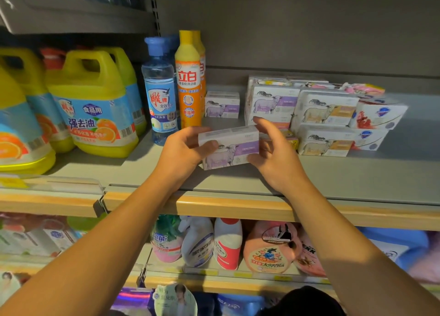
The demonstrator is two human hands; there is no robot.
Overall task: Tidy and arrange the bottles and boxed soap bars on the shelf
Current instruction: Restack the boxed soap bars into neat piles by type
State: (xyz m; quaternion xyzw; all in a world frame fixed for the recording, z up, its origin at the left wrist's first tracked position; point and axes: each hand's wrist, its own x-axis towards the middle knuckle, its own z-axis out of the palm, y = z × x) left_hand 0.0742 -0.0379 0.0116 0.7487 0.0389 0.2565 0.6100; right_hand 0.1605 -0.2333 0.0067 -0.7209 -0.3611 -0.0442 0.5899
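Note:
A white-and-purple boxed soap bar with a sheep picture [232, 146] is held just above the grey shelf [333, 175]. My left hand [183, 152] grips its left end and my right hand [273, 154] pinches its right end. Another purple sheep box [222, 105] stands behind it by the orange bottle [189, 82]. A clear blue bottle [159, 92] stands left of the orange one. Stacked sheep soap boxes [326, 115] and white boxes with a blue crest [378, 114] fill the right of the shelf.
Large yellow jugs [90, 106] crowd the shelf's left side. A wooden front rail [214, 206] edges the shelf. The lower shelf holds a white spray bottle [198, 240], a red-and-white bottle [227, 243] and pink pouches [270, 249]. An upper shelf [71, 13] overhangs at top left.

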